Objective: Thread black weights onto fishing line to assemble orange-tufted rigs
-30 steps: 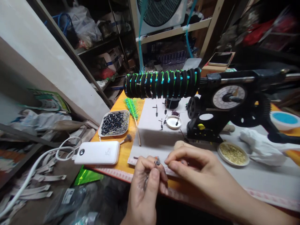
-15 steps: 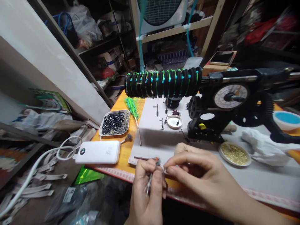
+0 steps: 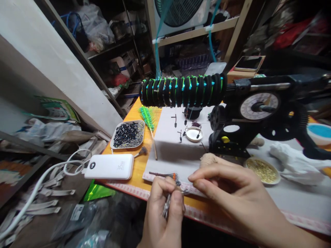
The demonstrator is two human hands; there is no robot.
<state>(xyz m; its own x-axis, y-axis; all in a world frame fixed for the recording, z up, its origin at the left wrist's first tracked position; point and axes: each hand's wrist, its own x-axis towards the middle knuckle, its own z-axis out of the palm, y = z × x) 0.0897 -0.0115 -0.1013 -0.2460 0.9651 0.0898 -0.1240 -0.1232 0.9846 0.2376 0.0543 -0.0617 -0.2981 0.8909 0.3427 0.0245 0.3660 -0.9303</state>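
My left hand (image 3: 164, 213) is closed in a pinch at the near table edge, holding a thin grey feathery piece (image 3: 167, 206) with a small orange and dark tip (image 3: 175, 178). My right hand (image 3: 232, 199) sits just to its right, thumb and forefinger pinched together near that tip; what they hold is too small to make out. Both hands hover over the grey mat (image 3: 176, 151). Behind them stands a black winding machine (image 3: 256, 120) with a dial, its horizontal roller (image 3: 182, 91) wrapped in black rings and green and blue threads.
On the orange table (image 3: 139, 165) lie a white power bank (image 3: 110, 166) with a cable, a tray of dark beads (image 3: 127, 133), a green feather (image 3: 147, 119), a small white dish (image 3: 193, 134), a dish of golden bits (image 3: 262, 169) and a white cloth (image 3: 292, 158). Cluttered shelves stand behind.
My right hand has drawn slightly right and away from my left hand's fingertips. The view has shifted a little; the left hand keeps its pinch.
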